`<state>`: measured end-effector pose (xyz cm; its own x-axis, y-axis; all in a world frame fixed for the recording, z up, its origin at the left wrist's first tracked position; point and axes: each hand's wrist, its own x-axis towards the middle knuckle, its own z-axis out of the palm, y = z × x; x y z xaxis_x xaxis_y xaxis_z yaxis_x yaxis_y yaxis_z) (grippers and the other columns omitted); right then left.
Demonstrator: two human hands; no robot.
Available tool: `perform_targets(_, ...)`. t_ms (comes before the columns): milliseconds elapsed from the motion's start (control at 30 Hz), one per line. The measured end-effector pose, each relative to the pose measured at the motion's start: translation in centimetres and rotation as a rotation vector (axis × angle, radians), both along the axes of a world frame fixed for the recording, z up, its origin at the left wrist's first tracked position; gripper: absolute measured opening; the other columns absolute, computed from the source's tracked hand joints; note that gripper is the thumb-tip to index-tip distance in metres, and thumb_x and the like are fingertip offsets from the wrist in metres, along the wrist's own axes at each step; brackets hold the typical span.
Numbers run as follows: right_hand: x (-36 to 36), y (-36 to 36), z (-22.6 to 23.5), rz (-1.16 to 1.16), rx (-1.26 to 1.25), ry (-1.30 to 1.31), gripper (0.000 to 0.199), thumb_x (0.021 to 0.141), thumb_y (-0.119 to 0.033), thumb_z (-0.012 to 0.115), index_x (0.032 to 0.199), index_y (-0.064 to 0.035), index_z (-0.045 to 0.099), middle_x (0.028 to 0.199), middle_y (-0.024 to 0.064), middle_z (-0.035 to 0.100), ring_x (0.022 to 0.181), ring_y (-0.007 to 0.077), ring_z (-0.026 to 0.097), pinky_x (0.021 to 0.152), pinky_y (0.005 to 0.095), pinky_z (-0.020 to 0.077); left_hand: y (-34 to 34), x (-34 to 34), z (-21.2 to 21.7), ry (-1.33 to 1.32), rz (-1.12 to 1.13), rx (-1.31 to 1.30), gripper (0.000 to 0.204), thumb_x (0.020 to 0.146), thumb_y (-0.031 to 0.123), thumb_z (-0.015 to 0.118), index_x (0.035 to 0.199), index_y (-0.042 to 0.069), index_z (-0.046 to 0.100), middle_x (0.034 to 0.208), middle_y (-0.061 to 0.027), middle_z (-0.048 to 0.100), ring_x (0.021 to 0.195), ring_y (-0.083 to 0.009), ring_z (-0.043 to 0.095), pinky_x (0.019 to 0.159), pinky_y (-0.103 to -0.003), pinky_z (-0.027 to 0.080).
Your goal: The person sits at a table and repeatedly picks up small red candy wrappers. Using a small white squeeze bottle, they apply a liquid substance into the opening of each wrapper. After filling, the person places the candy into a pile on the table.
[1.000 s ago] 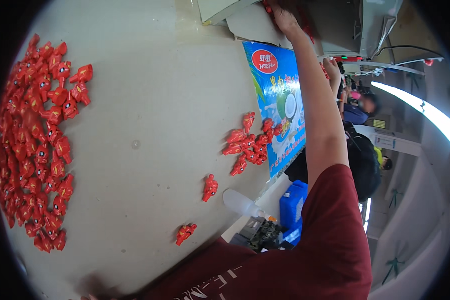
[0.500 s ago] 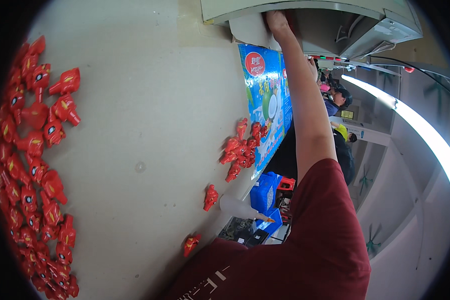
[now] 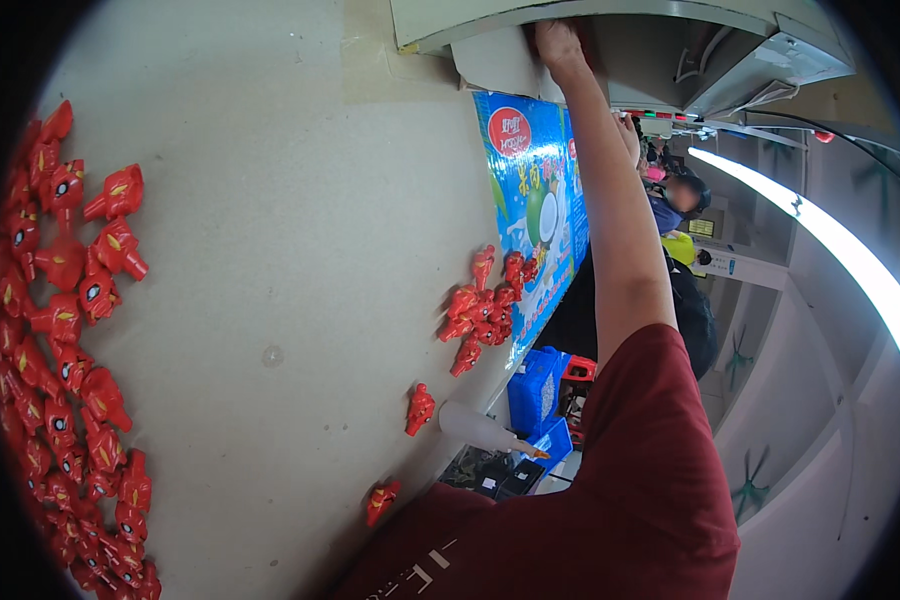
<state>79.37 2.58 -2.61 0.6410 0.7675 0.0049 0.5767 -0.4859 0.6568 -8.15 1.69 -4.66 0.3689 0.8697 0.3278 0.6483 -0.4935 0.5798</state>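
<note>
My right arm, in a dark red sleeve, stretches up to a cream-coloured metal cabinet (image 3: 610, 22). My right hand (image 3: 558, 42) is inside its opening, beside a pale panel (image 3: 495, 60); the fingers are hidden, so what they hold does not show. My left hand is out of the picture. Small red plastic toy parts with yellow marks and painted eyes lie in a large pile (image 3: 65, 400) on the left of the table. Several more form a cluster (image 3: 482, 312), partly on a blue printed cardboard sheet (image 3: 535, 200). Two single parts (image 3: 420, 409) (image 3: 381, 502) lie closer to me.
A white squeeze bottle (image 3: 475, 428) with an orange tip lies at the table's edge. Past the edge are blue bins (image 3: 535, 390) and a red stool (image 3: 578, 370). Part of another hand (image 3: 627, 135) shows behind my forearm; its owner is hidden. Co-workers (image 3: 675, 200) sit further off.
The view has shifted slightly, so the pile on the left appears lower. My right hand stays in the cabinet opening. No part on the table has visibly been moved.
</note>
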Motion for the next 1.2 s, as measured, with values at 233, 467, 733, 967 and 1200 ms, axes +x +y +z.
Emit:
perform_targets(233, -13.0, -2.0, 3.2, 0.331, 0.421, 0.27, 0.05, 0.1, -0.038, 0.036, 0.132, -0.0019, 0.05, 0.134, 0.0282, 0.047, 0.129, 0.0412, 0.041, 0.109, 0.0412, 0.032, 0.1, 1.4, 1.0, -0.072, -0.119, 0.148, 0.028, 0.098, 0.018, 0.051, 0.116, 0.0, 0.061, 0.138, -0.0198, 0.048, 0.137, -0.0426, 0.03, 0.111, -0.058, 0.029)
perform_targets(467, -28.7, -8.2, 6.6, 0.304, 0.956, 0.747, 0.052, 0.104, -0.042, 0.03, 0.138, -0.0069, 0.047, 0.142, 0.0147, 0.045, 0.136, 0.0226, 0.036, 0.111, 0.0335, 0.0262, 1.6, -0.1, 0.0, -0.115, -0.296, 0.231, 0.024, 0.098, 0.007, 0.047, 0.112, -0.008, 0.061, 0.133, -0.0212, 0.052, 0.129, -0.0528, 0.037, 0.107, -0.057, 0.033)
perform_targets(733, -46.6, -16.0, 8.2, 0.374, 1.369, 0.937, 0.023, 0.093, -0.014, 0.048, 0.105, 0.0012, 0.062, 0.1, 0.0121, 0.066, 0.097, 0.0185, 0.059, 0.091, 0.0325, 0.0415, 0.1, 0.5, 2.0, -0.166, -0.21, 0.015, 0.018, 0.096, 0.001, 0.049, 0.104, -0.003, 0.064, 0.133, -0.0215, 0.053, 0.134, -0.0448, 0.037, 0.106, -0.048, 0.035)
perform_targets(967, -54.9, -18.9, 3.3, 0.331, 1.444, 1.235, 0.054, 0.067, -0.008, 0.07, 0.117, -0.0034, 0.051, 0.119, 0.0084, 0.057, 0.102, 0.0178, 0.052, 0.084, 0.03, 0.0392, -0.8, 1.4, 5.5, 0.019, -0.383, 0.221, 0.015, 0.08, -0.005, 0.063, 0.095, -0.002, 0.065, 0.119, -0.0165, 0.061, 0.127, -0.041, 0.047, 0.104, -0.047, 0.039)
perform_targets(1200, -57.7, -16.8, 2.0, 0.199, 1.224, 1.068, 0.035, 0.075, 0.004, 0.066, 0.109, -0.0027, 0.057, 0.108, 0.0063, 0.058, 0.097, 0.0196, 0.055, 0.08, 0.0306, 0.0452, -0.8, 8.1, 6.8, 0.011, -0.656, 0.0, 0.039, 0.075, 0.003, 0.071, 0.112, 0.0, 0.058, 0.107, -0.019, 0.06, 0.1, -0.034, 0.058, 0.083, -0.042, 0.048)
